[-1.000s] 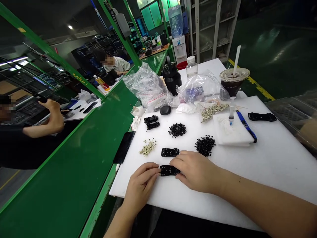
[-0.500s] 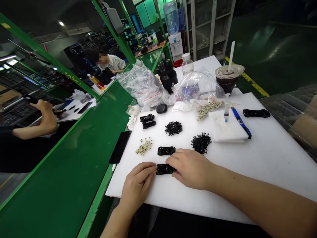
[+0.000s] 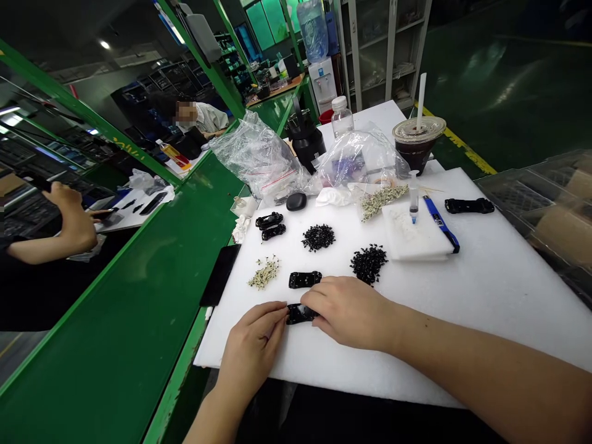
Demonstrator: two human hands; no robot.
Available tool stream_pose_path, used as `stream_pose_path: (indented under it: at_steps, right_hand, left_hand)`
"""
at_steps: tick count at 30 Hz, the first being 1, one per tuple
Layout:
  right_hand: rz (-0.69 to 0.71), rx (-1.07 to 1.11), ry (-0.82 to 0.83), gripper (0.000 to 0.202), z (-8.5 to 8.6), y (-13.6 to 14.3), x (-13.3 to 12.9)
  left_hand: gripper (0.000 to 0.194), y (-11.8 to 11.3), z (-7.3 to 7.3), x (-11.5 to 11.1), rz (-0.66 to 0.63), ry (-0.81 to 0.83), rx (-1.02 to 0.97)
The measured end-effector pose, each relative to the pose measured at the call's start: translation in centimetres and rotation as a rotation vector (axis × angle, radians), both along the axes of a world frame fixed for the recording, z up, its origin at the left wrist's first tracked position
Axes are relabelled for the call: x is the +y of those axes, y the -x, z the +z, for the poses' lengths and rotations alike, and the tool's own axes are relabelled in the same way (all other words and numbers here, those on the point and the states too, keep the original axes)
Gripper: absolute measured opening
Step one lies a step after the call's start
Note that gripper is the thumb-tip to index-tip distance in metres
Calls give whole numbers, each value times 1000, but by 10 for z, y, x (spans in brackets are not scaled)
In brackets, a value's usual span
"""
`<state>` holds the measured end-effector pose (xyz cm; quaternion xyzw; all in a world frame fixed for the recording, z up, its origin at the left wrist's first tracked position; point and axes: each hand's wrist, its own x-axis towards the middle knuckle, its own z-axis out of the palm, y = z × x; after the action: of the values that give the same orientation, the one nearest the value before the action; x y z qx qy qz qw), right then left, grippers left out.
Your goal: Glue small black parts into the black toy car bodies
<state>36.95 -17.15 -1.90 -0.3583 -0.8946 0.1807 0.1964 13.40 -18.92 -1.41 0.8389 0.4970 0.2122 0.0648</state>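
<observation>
In the head view, the tabletop edge runs at six o'clock of the black car-shaped piece, with room toward three. The left hand, fingers bent, pinches the piece's nine-o'clock end; the right hand, arched, narrowly grips three o'clock.

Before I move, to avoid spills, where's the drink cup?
In the head view, the drink cup is right of centre, right of the clear bags, behind the syringe.
</observation>
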Motion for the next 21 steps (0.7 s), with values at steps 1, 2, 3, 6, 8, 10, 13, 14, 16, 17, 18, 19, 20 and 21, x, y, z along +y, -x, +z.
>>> stream_pose_path:
  at_steps: [1,2,3,6,8,10,13,14,16,17,18,19,20,21]
  right_hand:
    - [0,1,-4,15,0,0,0]
    - [0,1,-6,15,0,0,0]
    - [0,-1,-7,15,0,0,0]
    - [-5,-13,-4,15,1,0,-1]
    - [-9,-17,-2,15,1,0,-1]
    - [-12,-14,-1,14,1,0,0]
    - [-14,-12,-5,14,0,1,0]
    - [-15,-12,-7,14,-1,1,0]
    - [-12,-12,-11,15,-1,1,0]
    - [-10,-10,-11,15,-1,1,0]
    - [-9,-8,-10,14,-1,1,0]
    - [-10,-6,-8,14,-1,1,0]
    - [-11,-5,-7,13,-1,1,0]
    - [-14,-5,-5,13,-1,1,0]
  left_hand:
    - [21,0,1,0,14,17,-8]
    - [20,-1,2,0,30,40,-17]
    - [19,-1,3,1,43,66,-25]
    - [17,-2,6,2,77,138,-59]
    - [17,-2,7,3,94,175,-92]
    - [16,-1,7,4,112,218,-122]
    - [16,1,5,4,142,285,-135]
    - [16,2,4,4,141,299,-134]
    - [16,6,1,3,108,297,-129]
    - [16,8,0,2,75,280,-121]
    - [16,10,-2,2,40,252,-110]
    - [17,12,-3,1,6,217,-97]
    - [17,13,-4,1,-28,180,-82]
    - [18,14,-5,1,-60,146,-67]
